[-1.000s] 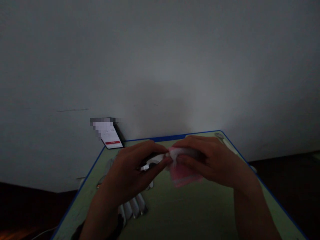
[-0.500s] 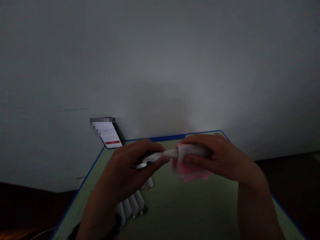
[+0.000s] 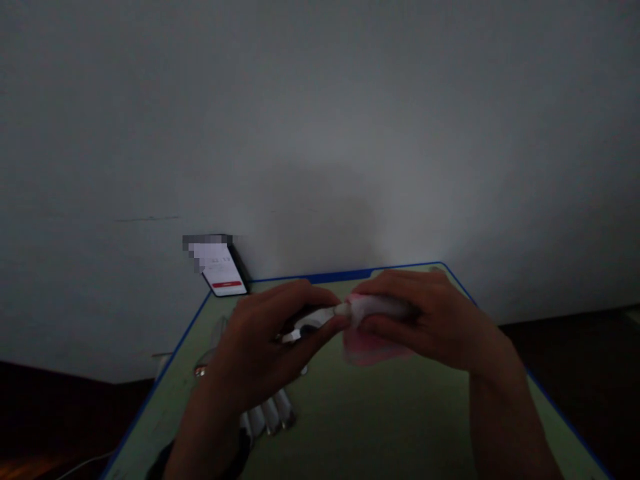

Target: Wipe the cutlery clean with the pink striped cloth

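Note:
My left hand [image 3: 270, 340] is closed on a white-handled utensil [image 3: 323, 316], its fingertips pinching it near the middle. Its shiny metal end shows between thumb and fingers; the exact kind I cannot make out. My right hand [image 3: 420, 317] grips a pink and white cloth [image 3: 375, 343], which wraps the utensil's other end and hangs below my fingers. Both hands are held over the table, close together. Under my left forearm lie several white-handled utensils [image 3: 273, 415] side by side, partly hidden by the wrist.
A phone [image 3: 223, 270] with a lit screen leans against the wall [image 3: 320, 120] at the table's back left corner. The pale green table [image 3: 360, 420] has a blue edge. Another shiny metal piece [image 3: 200, 370] lies left of my left hand.
The cloth in my right hand has slid left along the utensil, closer to my left fingertips. My left hand has shifted slightly right.

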`<control>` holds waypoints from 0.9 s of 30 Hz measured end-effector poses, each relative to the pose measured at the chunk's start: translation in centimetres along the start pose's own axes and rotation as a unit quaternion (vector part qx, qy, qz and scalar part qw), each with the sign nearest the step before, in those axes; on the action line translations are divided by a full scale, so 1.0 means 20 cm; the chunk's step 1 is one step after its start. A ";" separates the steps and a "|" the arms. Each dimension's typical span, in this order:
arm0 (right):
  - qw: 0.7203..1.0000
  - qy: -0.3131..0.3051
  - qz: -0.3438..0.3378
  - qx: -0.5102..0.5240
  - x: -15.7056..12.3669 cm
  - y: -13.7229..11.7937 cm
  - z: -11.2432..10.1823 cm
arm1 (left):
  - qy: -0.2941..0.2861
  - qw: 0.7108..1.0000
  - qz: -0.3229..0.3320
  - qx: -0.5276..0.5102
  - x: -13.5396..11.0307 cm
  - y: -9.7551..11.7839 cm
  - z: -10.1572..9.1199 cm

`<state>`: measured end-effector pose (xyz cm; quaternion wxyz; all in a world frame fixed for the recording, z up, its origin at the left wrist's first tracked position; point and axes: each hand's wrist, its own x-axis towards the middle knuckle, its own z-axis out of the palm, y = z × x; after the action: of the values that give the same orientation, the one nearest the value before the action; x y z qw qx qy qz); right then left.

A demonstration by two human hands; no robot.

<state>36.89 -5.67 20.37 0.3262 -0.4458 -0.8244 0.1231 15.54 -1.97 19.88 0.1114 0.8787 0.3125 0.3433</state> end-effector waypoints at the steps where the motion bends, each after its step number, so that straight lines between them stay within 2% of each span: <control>1: 1.000 -0.005 -0.005 -0.001 0.00 -0.01 0.01 | -0.006 1.000 0.000 -0.002 0.00 0.01 0.00; 8: 1.000 -0.023 -0.004 -0.018 0.01 -0.02 0.03 | -0.015 1.000 -0.005 -0.007 0.01 -0.01 0.00; 15: 0.996 -0.071 0.034 -0.036 -0.01 0.02 -0.01 | -0.116 0.992 -0.035 -0.032 0.00 -0.04 -0.01; 19: 0.995 -0.070 0.054 -0.040 -0.02 0.04 -0.03 | -0.124 0.992 -0.036 -0.012 -0.02 -0.05 -0.02; 22: 0.994 -0.091 0.048 -0.024 -0.02 0.03 -0.02 | -0.135 0.991 -0.018 0.002 -0.01 -0.02 -0.01; 27: 0.990 -0.140 0.023 -0.016 0.01 0.00 0.03 | -0.203 0.978 -0.030 0.029 0.01 0.01 0.03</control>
<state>36.50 -5.39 20.06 0.1980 -0.4481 -0.8533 0.1785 16.08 -1.94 19.67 0.1569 0.9232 0.3194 0.1452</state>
